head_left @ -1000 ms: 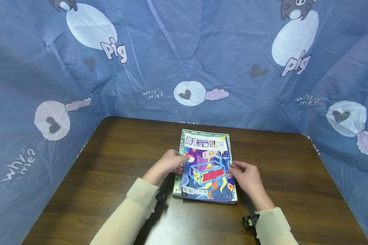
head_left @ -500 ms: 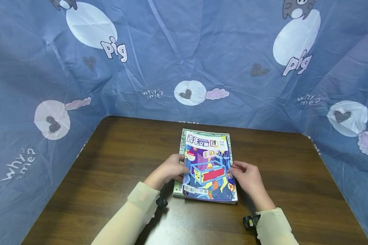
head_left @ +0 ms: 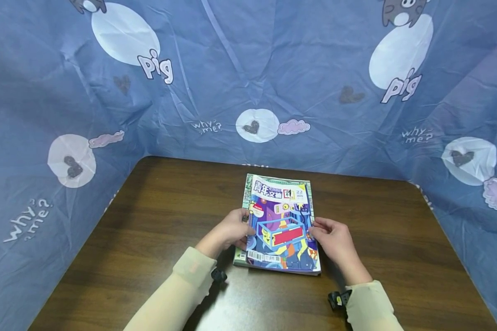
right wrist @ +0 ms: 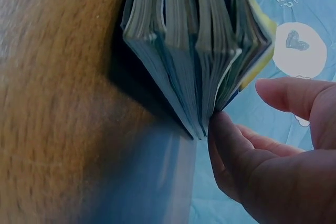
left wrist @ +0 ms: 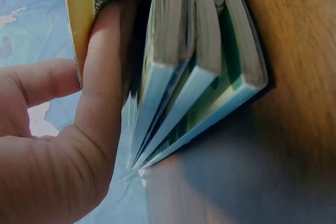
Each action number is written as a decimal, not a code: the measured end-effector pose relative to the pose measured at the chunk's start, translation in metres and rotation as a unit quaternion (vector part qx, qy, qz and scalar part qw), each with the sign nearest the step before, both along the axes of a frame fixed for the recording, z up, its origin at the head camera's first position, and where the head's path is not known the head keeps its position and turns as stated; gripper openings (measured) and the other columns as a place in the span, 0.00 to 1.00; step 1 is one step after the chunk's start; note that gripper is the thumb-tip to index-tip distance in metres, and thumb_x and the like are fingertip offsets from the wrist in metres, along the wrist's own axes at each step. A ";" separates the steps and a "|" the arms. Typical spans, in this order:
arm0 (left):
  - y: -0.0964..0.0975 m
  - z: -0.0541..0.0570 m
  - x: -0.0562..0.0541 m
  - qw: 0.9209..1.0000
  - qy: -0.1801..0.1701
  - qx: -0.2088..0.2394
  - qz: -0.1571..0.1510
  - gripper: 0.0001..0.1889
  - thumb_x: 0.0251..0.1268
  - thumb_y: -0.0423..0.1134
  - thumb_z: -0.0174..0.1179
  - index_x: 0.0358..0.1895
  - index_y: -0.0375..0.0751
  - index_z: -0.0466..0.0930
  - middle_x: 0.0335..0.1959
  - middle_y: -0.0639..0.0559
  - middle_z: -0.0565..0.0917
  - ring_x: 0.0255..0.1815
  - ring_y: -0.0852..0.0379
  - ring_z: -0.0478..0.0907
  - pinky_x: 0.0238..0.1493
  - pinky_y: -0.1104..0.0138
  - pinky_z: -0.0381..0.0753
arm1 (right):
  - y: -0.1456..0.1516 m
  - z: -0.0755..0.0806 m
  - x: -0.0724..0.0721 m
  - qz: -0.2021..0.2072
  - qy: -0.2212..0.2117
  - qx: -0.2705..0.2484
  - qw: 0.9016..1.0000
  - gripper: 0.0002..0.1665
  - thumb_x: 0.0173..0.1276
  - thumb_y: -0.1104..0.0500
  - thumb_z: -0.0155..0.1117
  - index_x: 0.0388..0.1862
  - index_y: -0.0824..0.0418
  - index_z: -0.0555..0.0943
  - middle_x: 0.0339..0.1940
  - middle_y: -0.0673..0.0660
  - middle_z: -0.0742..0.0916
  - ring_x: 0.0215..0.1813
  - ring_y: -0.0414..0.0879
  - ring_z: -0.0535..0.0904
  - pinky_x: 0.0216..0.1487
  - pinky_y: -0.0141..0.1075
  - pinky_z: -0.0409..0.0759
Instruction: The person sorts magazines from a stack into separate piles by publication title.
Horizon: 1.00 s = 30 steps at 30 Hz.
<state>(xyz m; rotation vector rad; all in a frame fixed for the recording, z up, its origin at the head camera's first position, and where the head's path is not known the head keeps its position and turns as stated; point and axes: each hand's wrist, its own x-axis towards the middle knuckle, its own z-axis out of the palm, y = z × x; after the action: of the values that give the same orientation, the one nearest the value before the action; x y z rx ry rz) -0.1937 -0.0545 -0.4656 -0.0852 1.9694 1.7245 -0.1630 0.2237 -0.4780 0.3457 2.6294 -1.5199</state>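
Observation:
A magazine [head_left: 283, 211] with a purple and blue cartoon cover tops a stack of several magazines [head_left: 240, 263]; the green-edged one beneath shows along its left side. My left hand [head_left: 228, 232] pinches the top magazine's left edge. In the left wrist view, a finger [left wrist: 102, 77] lies under its yellow back cover [left wrist: 83, 9], which stands away from the layers below. At the stack's right edge is my right hand [head_left: 334, 241]. Seen from the right wrist, its fingers [right wrist: 231, 140] touch the page edges [right wrist: 181, 56], and its thumb [right wrist: 286, 93] stands apart beside the top cover.
The stack lies on a dark brown wooden table [head_left: 174, 193] with rounded far corners. A blue cloth [head_left: 215, 73] printed with pigs, hearts and lettering hangs behind and at both sides. Small black cameras [head_left: 218, 276] sit at both wrists.
My left hand has slid down the left edge toward me, and its thumb now sits lower on the cover. The top magazine's upper left has shifted slightly right. My right hand stays in place.

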 end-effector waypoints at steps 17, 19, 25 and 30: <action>-0.010 -0.008 0.003 0.996 0.000 0.086 0.023 0.24 0.64 0.18 0.57 0.63 0.33 0.69 0.34 0.39 0.86 0.23 0.51 0.82 0.22 0.61 0.84 | 0.004 0.001 0.003 0.015 -0.021 -0.037 0.999 0.42 0.68 0.52 0.74 0.74 0.70 0.68 0.63 0.67 0.80 0.64 0.59 0.78 0.62 0.49 0.76; -0.011 -0.008 0.004 0.995 0.000 0.093 0.023 0.25 0.64 0.18 0.57 0.64 0.33 0.69 0.34 0.40 0.86 0.23 0.52 0.82 0.21 0.63 0.83 | 0.005 0.001 0.004 0.021 -0.024 -0.040 0.999 0.45 0.67 0.49 0.74 0.75 0.69 0.67 0.65 0.67 0.79 0.65 0.59 0.77 0.63 0.50 0.75; -0.013 -0.007 0.007 0.992 -0.004 0.121 0.027 0.25 0.64 0.18 0.58 0.64 0.34 0.69 0.34 0.40 0.87 0.23 0.52 0.82 0.18 0.67 0.79 | 0.010 0.001 0.006 0.036 -0.035 -0.065 0.997 0.51 0.63 0.43 0.77 0.75 0.67 0.67 0.62 0.66 0.81 0.61 0.57 0.80 0.59 0.48 0.79; -0.012 -0.005 0.010 0.990 -0.004 0.138 0.023 0.26 0.64 0.18 0.58 0.65 0.34 0.68 0.34 0.39 0.87 0.22 0.53 0.82 0.17 0.68 0.78 | 0.012 0.000 0.007 0.038 -0.047 -0.093 0.994 0.45 0.63 0.46 0.77 0.71 0.68 0.71 0.53 0.63 0.87 0.49 0.52 0.86 0.51 0.43 0.84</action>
<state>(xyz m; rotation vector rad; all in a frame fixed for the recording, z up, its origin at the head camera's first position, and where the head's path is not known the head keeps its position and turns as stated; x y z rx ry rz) -0.1841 -0.0667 -0.4708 -0.0397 1.7152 2.0056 -0.1562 0.2358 -0.4784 0.2903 2.3774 -1.6639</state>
